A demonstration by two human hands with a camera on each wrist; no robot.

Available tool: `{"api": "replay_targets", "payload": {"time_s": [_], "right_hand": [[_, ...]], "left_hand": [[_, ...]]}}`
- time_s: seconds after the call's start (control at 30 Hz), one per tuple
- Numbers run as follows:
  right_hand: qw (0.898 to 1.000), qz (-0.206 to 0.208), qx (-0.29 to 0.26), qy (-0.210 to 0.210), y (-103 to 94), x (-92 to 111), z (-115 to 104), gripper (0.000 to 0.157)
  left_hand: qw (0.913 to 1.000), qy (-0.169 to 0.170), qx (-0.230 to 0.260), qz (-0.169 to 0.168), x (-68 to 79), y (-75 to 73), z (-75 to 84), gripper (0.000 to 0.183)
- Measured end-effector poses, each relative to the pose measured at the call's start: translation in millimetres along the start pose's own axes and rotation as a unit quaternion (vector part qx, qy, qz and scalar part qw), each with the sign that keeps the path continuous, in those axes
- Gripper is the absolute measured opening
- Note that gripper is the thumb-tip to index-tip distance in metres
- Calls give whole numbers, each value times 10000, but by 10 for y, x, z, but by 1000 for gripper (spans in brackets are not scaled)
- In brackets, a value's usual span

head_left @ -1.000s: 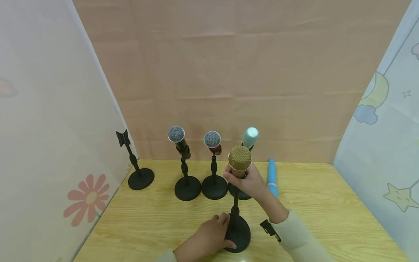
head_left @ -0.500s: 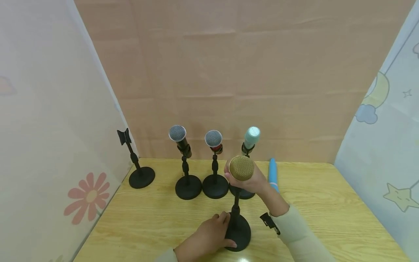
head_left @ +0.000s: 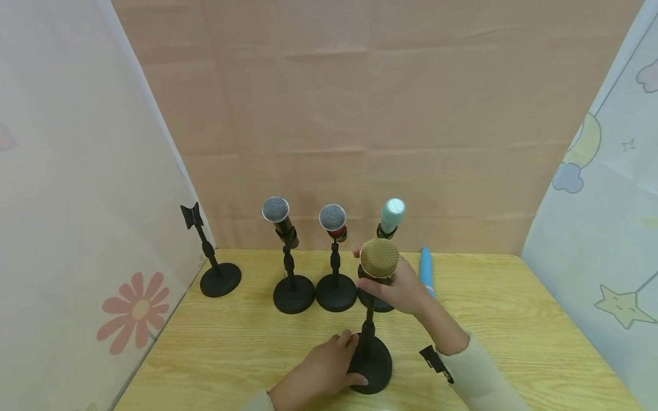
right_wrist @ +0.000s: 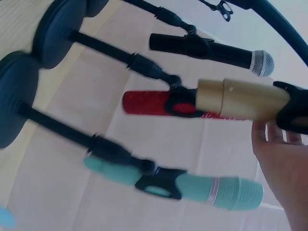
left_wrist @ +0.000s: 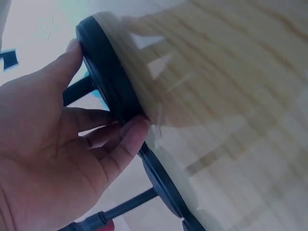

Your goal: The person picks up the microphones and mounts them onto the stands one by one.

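Observation:
In the head view a gold microphone sits at the top of the nearest black stand, its mesh head facing up toward me. My right hand grips it just under the head, the thumb across the front. The right wrist view shows its gold body lying in a black clip, with fingers partly hidden behind. My left hand holds the stand's round base at its left side. Thumb and fingers pinch the base rim in the left wrist view.
Behind stand a black microphone, a red one and a mint one, each on a black stand. At far left is a stand with a bare clip. A blue microphone-like stick lies at the right. Walls flank the table.
The gold microphone's head first tipped lower toward me, then rose slightly. My right hand shifted its hold, the thumb now lower. My left hand stays on the base.

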State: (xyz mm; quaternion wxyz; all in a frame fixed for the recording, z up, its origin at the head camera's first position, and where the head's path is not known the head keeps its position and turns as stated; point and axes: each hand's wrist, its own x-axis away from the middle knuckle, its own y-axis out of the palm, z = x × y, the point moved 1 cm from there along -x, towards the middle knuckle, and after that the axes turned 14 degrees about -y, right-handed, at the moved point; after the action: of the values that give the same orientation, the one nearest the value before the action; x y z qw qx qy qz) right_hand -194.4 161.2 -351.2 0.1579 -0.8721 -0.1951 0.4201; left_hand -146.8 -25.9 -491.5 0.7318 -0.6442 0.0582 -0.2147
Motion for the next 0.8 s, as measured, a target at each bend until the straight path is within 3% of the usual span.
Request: {"api": "replay_targets", "payload": {"time_s": [0.13, 0.23, 0.3, 0.53, 0.8], "right_hand": [[9998, 159, 71, 12, -119, 227, 25, 60], [9994, 198, -83, -280, -194, 386, 100, 55], [9994, 119, 93, -315, -220, 499, 147, 48], [9925, -568, 1073, 171, -153, 830, 236, 38], [9843, -1348, 930, 659, -44, 996, 326, 45]], "left_hand": [[9994, 92, 314, 68, 9, -15, -68, 79], [9985, 168, 504, 102, 26, -81, -126, 73], [9974, 223, 673, 159, 25, -143, -165, 69], [9889, 443, 1252, 665, 0, -347, -217, 58], [9772, 718, 1699, 1049, 25, -444, -160, 51]]}}
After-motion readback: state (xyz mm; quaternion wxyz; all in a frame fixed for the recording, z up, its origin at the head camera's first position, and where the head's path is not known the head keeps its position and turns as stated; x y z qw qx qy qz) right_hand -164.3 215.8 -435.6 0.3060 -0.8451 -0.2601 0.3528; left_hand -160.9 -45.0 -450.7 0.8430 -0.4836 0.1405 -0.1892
